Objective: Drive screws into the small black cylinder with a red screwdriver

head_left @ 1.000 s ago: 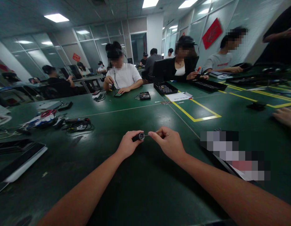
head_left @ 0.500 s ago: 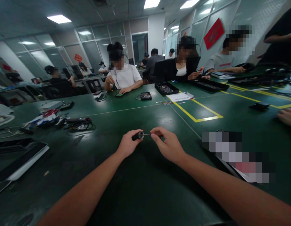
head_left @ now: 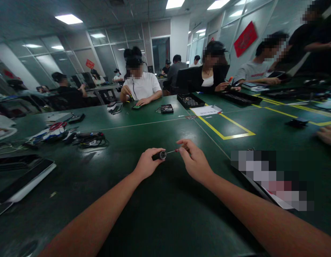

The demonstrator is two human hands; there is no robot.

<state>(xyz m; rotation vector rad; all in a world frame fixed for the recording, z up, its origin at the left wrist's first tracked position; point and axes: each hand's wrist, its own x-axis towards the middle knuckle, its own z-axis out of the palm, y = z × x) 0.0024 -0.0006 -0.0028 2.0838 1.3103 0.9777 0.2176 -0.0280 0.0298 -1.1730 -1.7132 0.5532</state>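
The left hand [head_left: 148,163] was wrapped around a black cylinder [head_left: 158,156] over the middle of the surface [head_left: 154,214], apparently so that its round end was kept steady beside a thin screwdriver-like tool [head_left: 177,150], which was held loosely in the right hand [head_left: 194,157].

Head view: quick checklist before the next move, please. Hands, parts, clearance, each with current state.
1. Left hand holding the black cylinder: ok.
2. Cylinder's round end uncovered by fingers: ok, it shows beside the left hand.
3. Right hand firm on the thin tool: cannot tell, the fingers partly hide it.
4. Tip of the tool's shaft seated in the cylinder: cannot tell, too small to see.
5. Both hands away from the cable bundle: ok.
6. Co-worker's hand away from the right hand: ok, at the right edge.
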